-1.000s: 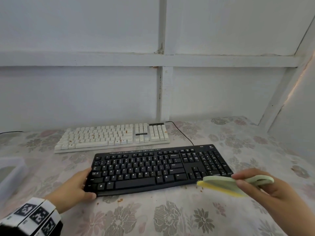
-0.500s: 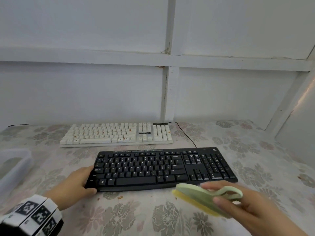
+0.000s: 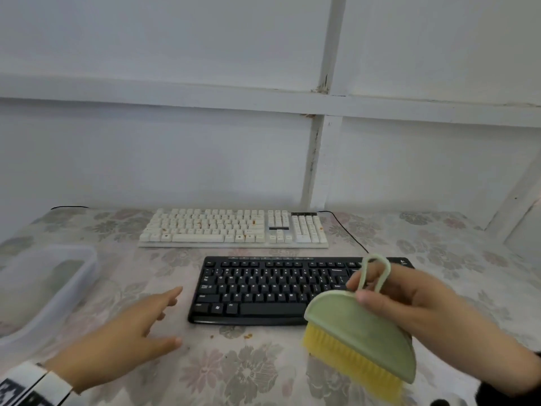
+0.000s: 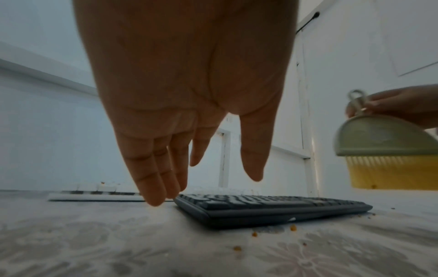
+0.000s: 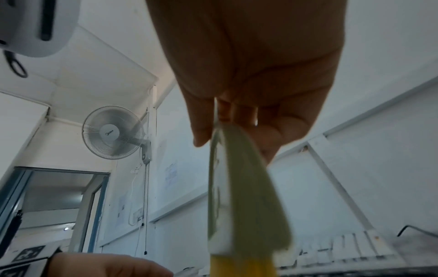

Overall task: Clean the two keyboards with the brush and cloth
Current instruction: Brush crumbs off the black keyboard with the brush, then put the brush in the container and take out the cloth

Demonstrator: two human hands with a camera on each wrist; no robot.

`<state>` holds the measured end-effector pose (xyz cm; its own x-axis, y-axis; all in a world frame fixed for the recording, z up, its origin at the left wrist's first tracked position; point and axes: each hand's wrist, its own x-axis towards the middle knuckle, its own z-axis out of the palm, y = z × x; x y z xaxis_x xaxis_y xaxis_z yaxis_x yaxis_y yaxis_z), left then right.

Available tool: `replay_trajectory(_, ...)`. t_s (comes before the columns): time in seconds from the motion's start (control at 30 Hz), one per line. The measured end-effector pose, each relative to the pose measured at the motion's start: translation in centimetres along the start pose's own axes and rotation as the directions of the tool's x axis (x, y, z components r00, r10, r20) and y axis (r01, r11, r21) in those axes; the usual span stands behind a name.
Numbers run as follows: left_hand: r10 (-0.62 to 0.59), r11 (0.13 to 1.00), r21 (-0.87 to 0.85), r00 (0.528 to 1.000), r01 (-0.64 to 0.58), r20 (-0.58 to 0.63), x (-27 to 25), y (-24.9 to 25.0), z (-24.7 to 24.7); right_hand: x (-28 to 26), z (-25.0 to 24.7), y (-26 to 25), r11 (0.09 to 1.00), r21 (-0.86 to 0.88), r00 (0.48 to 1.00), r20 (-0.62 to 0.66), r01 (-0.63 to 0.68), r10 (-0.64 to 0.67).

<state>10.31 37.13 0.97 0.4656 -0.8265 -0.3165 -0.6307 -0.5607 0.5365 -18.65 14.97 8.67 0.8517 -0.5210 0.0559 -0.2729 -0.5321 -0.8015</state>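
A black keyboard [image 3: 263, 288] lies near me on the flowered tablecloth, and a white keyboard [image 3: 231, 228] with orange crumbs on its keys lies behind it. My right hand [image 3: 409, 306] pinches the loop handle of a green brush [image 3: 363, 332] with yellow bristles, held tilted above the black keyboard's right front corner. In the right wrist view the brush [image 5: 239, 196] hangs from my fingers. My left hand [image 3: 134, 326] hovers open, fingers straight, just left of the black keyboard [image 4: 272, 208], apart from it. The brush [image 4: 388, 150] shows at the right of the left wrist view. No cloth is visible.
A clear plastic box [image 3: 41, 291] stands at the table's left edge. Orange crumbs [image 3: 248, 335] lie on the tablecloth in front of the black keyboard. A black cable [image 3: 348, 230] runs from behind the white keyboard. A white panelled wall closes the back.
My left hand has let go of the black keyboard's left edge and drawn back, open. My right hand has raised the brush and turned it upright, bristles pointing down and left.
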Motion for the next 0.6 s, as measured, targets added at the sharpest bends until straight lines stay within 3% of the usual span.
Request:
replay_trajectory(0.13,0.071,0.997,-0.023,0.994,-0.074,-0.086,-2.4,-2.8,-2.4,3.6,2.8,-3.8,0.969,0.238,0.997,0.032,-0.073,0.067)
replay_trajectory(0.37,0.141,0.99,0.02,0.952,-0.141,-0.271,-5.8,-10.2,-7.6,11.6,10.0,-9.3,0.956,0.284,0.997,0.055,-0.065,0.051)
replay_trajectory(0.5,0.069,0.987,-0.11,0.927,-0.117,-0.369,-7.4,-13.8,-10.5,16.4,15.6,-12.5,0.903,0.42,0.994,0.093,-0.088,0.054)
replay_trajectory(0.6,0.031,0.974,-0.184,0.881,-0.133,-0.472,-8.5,-16.0,-12.3,19.8,20.0,-14.9,0.86,0.495,0.987,0.147,-0.127,0.061)
